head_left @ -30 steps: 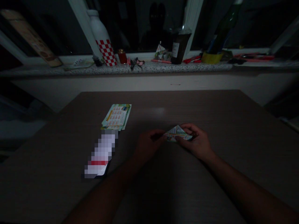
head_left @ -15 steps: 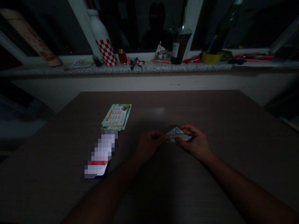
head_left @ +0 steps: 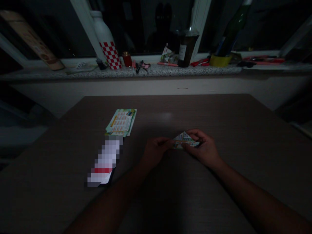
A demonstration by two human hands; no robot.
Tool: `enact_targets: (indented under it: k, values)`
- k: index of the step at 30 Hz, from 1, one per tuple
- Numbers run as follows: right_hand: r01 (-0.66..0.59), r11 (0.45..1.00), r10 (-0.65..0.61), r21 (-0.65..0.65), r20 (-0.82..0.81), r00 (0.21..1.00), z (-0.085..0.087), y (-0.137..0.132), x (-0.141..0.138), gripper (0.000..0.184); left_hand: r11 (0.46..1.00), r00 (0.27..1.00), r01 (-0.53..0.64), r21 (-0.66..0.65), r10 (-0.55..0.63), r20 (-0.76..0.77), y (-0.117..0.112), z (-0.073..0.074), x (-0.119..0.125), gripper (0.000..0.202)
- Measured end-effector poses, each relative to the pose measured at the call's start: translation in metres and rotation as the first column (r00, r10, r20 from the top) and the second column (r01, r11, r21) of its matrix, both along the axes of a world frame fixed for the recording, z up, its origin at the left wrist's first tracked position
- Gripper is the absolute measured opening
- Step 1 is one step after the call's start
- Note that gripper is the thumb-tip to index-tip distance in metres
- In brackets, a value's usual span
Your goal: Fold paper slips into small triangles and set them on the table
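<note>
Between my two hands is a folded paper [head_left: 184, 137] with coloured print, its pointed top facing away from me and a band along its lower edge. My left hand [head_left: 157, 151] pinches its left corner between thumb and fingers. On the other side my right hand [head_left: 206, 148] grips it, thumb on the near edge and fingers behind. Fingers cover both ends of the paper. A stack of printed sheets [head_left: 122, 121] lies on the table to the left, above a lit phone [head_left: 106, 162] whose screen is blurred out.
The brown wooden table [head_left: 219, 110] ends at a wall below a granite windowsill [head_left: 151, 70]. On the sill stand a red-checked white bottle [head_left: 110, 53], a small red jar [head_left: 127, 59], a dark cup [head_left: 186, 48], yellow tape [head_left: 220, 60] and a green bottle [head_left: 234, 27].
</note>
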State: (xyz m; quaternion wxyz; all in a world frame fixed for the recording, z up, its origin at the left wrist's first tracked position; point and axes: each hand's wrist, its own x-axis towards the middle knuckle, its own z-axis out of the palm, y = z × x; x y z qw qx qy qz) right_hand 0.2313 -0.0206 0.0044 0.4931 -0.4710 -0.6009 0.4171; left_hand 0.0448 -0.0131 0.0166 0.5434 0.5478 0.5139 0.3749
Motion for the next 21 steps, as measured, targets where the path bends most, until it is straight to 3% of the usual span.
enact_targets:
  k: [4,10,21]
  values:
    - [-0.005,1.000,0.005,-0.006,-0.049,0.999,-0.0005,0.0003,-0.0019,0.030,0.999,0.998,-0.009,0.033,0.011,-0.056,-0.0014,-0.0005,0.0004,0.031]
    - [-0.039,0.995,0.029,-0.089,-0.105,0.994,0.0043,-0.0002,-0.0058,0.034,0.962,0.937,0.090,0.258,0.007,-0.350,-0.0014,0.0000,-0.0040,0.037]
    - [-0.149,0.964,0.078,-0.221,-0.299,0.951,0.0025,0.0029,-0.0029,0.039,0.920,0.885,0.198,0.337,-0.019,-0.466,-0.0008,0.0002,-0.0045,0.039]
